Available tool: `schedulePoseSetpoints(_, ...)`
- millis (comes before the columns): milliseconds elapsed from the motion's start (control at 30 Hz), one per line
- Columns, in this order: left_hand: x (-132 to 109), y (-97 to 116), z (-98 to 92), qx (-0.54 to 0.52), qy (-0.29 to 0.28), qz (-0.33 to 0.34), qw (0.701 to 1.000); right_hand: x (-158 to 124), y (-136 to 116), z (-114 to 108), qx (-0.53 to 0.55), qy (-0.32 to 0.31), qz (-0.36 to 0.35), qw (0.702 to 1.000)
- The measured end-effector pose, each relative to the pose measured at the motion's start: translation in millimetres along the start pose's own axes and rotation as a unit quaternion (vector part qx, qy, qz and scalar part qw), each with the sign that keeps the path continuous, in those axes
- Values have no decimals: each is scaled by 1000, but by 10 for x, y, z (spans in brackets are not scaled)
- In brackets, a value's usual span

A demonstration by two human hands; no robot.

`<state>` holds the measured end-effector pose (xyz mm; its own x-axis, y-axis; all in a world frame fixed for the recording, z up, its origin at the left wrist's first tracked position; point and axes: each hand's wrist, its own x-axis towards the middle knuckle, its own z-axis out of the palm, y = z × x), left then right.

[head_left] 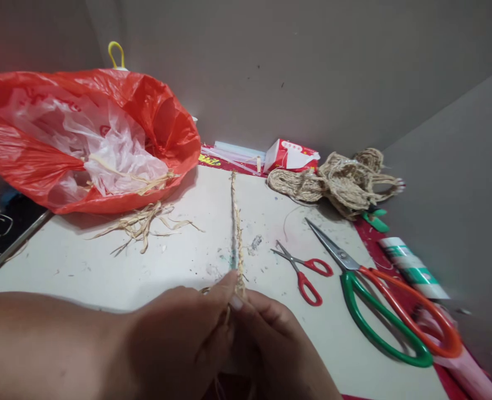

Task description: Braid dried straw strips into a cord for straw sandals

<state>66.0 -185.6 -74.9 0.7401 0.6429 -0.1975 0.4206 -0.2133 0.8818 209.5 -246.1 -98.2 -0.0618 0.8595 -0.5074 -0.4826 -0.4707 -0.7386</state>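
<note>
A long thin stick wrapped with straw-coloured raffia [234, 222] lies on the white table [83, 261], running from the far edge toward me. My left hand [179, 339] and my right hand [277, 347] meet at its near end. Both pinch the raffia strands against the stick with thumb and fingers pressed together. Loose raffia strands [143, 222] lie to the left, spilling from a red plastic bag [91, 139].
Small red scissors [304, 269] and large green-and-orange scissors [389, 305] lie to the right. A heap of jute twine [339, 180], a red-and-white box [289, 155], a tape roll [412, 266] and green pliers handles [374, 219] sit near the grey walls.
</note>
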Motion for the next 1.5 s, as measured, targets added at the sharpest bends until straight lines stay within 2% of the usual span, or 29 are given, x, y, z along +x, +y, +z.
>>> schedulePoseSetpoints(33,18,24,-73,-4,-1,6,1000,-1,-12,-7,15,-11,13,1000)
schedulePoseSetpoints(100,72,47,-192,-19,32,7,999,1,-29,-12,48,-26,40,998)
schedulePoseSetpoints(167,136,34,-235,-80,55,-17,995,8,-34,-8,68,-31,67,995)
schedulePoseSetpoints(233,186,-3,-194,-188,-3,-62,980,15,-33,0,65,-23,79,994)
schedulePoseSetpoints(300,209,-38,-113,-298,-86,-117,944,20,-37,5,60,-13,75,995)
schedulePoseSetpoints(367,207,-55,-50,-357,-119,-151,914,22,-54,0,55,-21,84,995)
schedulePoseSetpoints(433,202,-60,-37,-327,-108,-148,927,24,-84,-20,43,-40,106,993)
schedulePoseSetpoints(500,207,-68,-69,-222,-89,-119,964,33,-118,-52,20,-54,122,991)
schedulePoseSetpoints(567,228,-84,-113,-121,-81,-87,985,48,-147,-91,-21,-68,124,990)
schedulePoseSetpoints(700,278,-126,-162,-51,-94,-60,992,76,-169,-154,-151,-86,93,980)
schedulePoseSetpoints(800,300,-141,-167,-75,-112,-77,988,74,-164,-176,-256,-69,26,964)
schedulePoseSetpoints(900,312,-153,-166,-160,-140,-101,972,47,-167,-177,-361,-50,-45,930)
schedulePoseSetpoints(1000,315,-175,-152,-252,-161,-99,949,9,-180,-166,-427,-34,-68,901)
schedulePoseSetpoints(1133,290,-197,-125,-310,-164,-117,929,-29,-209,-165,-454,-14,-84,887)
schedulePoseSetpoints(1367,241,-231,-48,-252,-114,-141,951,-101,-235,-132,-456,-4,-81,886)
schedulePoseSetpoints(1433,246,-232,-16,-254,-98,-134,953,-127,-183,-102,-458,15,-103,883)
schedulePoseSetpoints(1500,255,-223,4,-268,-95,-129,950,-137,-104,-90,-479,32,-145,865)
